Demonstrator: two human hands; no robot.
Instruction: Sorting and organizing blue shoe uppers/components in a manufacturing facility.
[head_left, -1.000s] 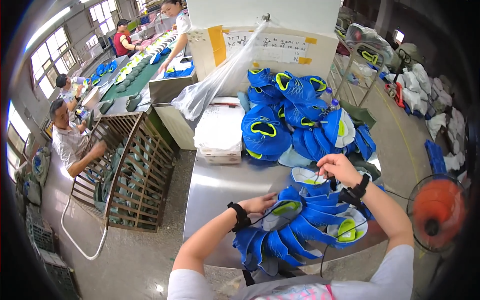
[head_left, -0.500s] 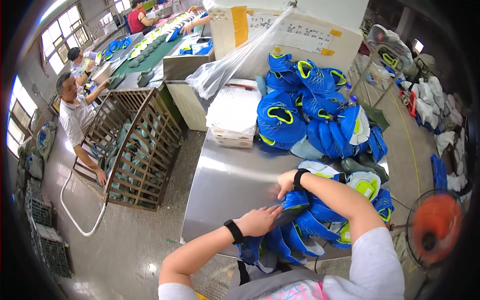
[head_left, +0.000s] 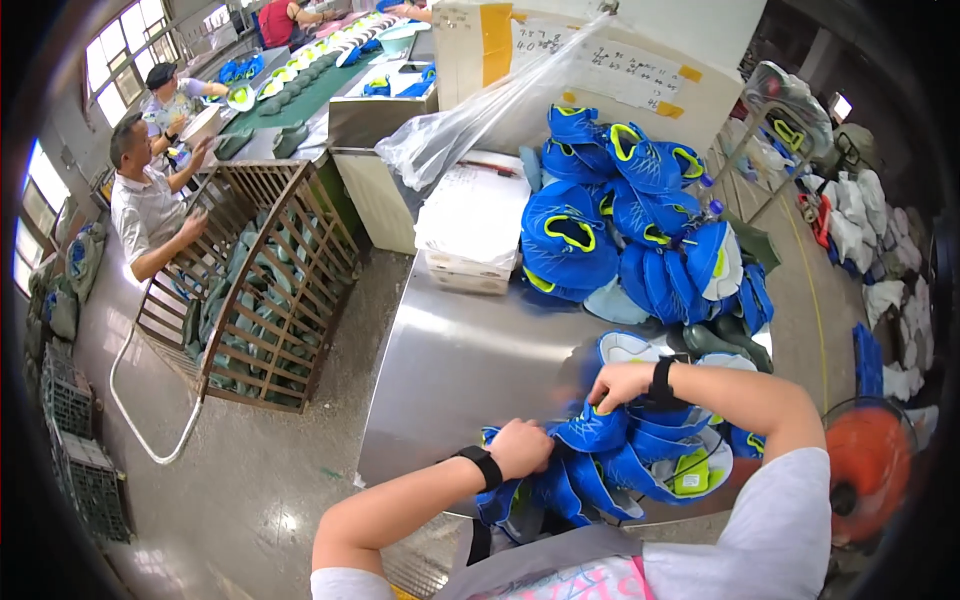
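Observation:
A blue shoe upper (head_left: 592, 432) with a lime lining lies across the near row of uppers on the metal table. My right hand (head_left: 620, 384) is closed on its collar end, thumb and fingers pinching the edge. At its left end my left hand (head_left: 522, 448) is closed against blue upper material; its fingertips are partly hidden. Beneath and around both hands are several blue uppers (head_left: 575, 485) laid side by side, some with pale undersides. More uppers with lime and white insides (head_left: 690, 470) spread under my right forearm.
A heap of blue uppers (head_left: 570, 235) stands at the table's back, beside dark green shoe lasts (head_left: 735, 345) and stacked papers (head_left: 472, 215). Left is a slatted crate (head_left: 285, 300) of lasts with a person (head_left: 150, 205) beside it. A fan (head_left: 870, 470) stands right.
My right hand has moved slightly right and now pinches the upper's collar. The upper has turned, showing its laced side. The person by the crate has raised a hand from it.

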